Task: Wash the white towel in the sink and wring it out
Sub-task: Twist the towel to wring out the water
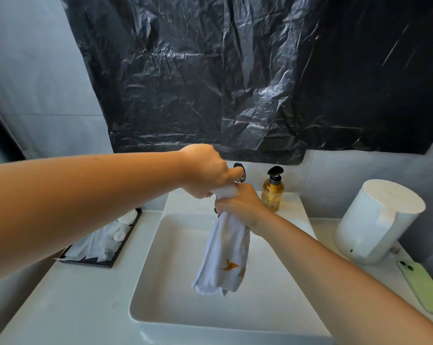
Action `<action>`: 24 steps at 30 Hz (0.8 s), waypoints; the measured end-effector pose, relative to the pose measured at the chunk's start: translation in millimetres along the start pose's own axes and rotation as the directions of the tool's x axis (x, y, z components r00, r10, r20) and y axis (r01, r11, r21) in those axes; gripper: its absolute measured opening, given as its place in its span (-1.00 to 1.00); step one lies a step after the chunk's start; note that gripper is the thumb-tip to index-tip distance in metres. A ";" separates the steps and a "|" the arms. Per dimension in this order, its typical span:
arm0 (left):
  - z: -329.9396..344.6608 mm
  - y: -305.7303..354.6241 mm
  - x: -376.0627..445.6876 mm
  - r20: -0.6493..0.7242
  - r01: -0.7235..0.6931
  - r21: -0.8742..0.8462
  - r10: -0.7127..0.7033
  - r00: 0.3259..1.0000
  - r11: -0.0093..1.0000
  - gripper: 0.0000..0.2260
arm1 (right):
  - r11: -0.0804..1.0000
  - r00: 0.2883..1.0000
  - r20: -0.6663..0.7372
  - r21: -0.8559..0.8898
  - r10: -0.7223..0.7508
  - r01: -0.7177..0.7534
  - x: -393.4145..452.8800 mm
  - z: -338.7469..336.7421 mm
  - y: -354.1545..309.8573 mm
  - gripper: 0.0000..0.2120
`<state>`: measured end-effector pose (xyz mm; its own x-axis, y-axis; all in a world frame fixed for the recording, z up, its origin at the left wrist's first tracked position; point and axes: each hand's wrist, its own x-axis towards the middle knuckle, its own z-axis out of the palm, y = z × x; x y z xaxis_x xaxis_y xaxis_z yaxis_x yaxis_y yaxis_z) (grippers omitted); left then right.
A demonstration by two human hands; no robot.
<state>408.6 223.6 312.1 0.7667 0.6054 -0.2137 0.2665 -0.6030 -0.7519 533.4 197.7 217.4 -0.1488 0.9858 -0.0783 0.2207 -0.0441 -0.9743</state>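
We see the sink (160,277) in the middle of the counter (68,307), the towel (225,257) hanging over its basin from our two hands. Behind it stands the tap (240,174), with the soap bottle (273,192) just right. A tray (103,245) lies left; the container (377,222) and phone (422,285) right.

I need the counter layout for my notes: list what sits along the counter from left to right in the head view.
Black tray of toiletries → white sink → amber pump bottle → white round container → green phone.
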 end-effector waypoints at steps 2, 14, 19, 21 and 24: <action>1.6 3.9 -5.0 -0.035 0.068 -0.087 -0.071 0.997 0.994 -0.58 | 0.998 0.994 -0.095 -0.034 -0.059 0.056 -1.7 4.0 2.2 -0.81; 28.4 92.3 -45.6 -0.060 -0.229 -0.966 -0.755 0.653 -0.121 -0.14 | 0.971 0.964 -0.252 0.198 -0.080 0.132 -12.0 -29.5 -37.9 -0.86; 40.2 91.3 0.7 0.006 -0.253 -0.792 -0.421 0.907 -0.556 -0.21 | 0.916 0.972 -0.185 0.344 -0.147 0.204 -21.3 -22.9 -54.4 -0.90; 40.9 91.3 8.1 0.020 -0.243 -0.714 -0.366 0.930 -0.656 -0.40 | 0.905 0.947 -0.272 0.335 -0.172 0.261 -20.2 -18.8 -55.5 -0.90; 34.6 96.9 13.1 0.012 -0.231 -0.567 -0.288 0.957 -0.790 -0.63 | 0.931 0.893 -0.438 0.271 -0.105 0.242 -18.1 -16.8 -52.2 -0.83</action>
<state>424.2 191.1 214.9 0.6501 0.7599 0.0046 -0.0562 0.0420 0.9975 540.8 184.9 273.2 0.2659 0.9559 0.1245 -0.0920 0.1538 -0.9838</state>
